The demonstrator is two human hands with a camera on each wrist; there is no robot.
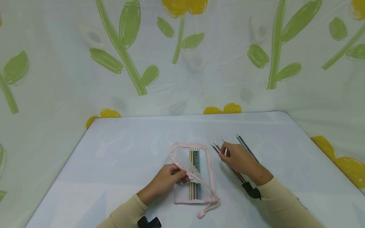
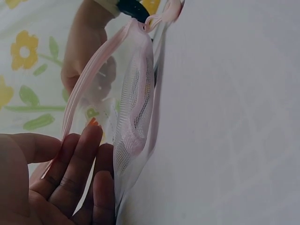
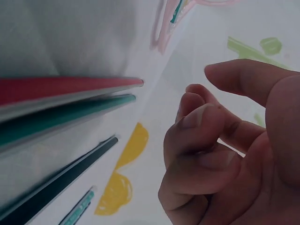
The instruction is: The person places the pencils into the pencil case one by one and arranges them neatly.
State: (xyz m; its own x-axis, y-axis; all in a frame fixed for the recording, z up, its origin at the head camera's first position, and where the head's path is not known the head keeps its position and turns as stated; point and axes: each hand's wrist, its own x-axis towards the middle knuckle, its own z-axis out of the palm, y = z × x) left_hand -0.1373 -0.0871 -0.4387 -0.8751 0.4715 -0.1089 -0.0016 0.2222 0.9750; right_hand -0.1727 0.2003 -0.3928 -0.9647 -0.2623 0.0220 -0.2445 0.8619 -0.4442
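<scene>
A mesh pencil pouch with pink edging (image 1: 211,167) lies on the table in the head view, several pencils (image 1: 195,193) side by side inside it. My left hand (image 1: 168,178) pinches the pouch's pink zipper edge (image 2: 89,75) between thumb and fingers, lifting that flap. To the right of the pouch, my right hand (image 1: 240,158) is over loose pencils (image 1: 215,147). In the right wrist view its thumb stands apart from bent fingers (image 3: 187,168), with nothing between them. A red pencil (image 3: 70,91) and a green pencil (image 3: 70,115) lie beside that hand.
More dark pencils (image 1: 246,145) lie beyond the right hand, partly hidden by it. The zipper's pink pull end (image 1: 201,214) hangs toward the table's near side. A flower-patterned cloth (image 1: 216,69) stands behind the white table (image 1: 128,142).
</scene>
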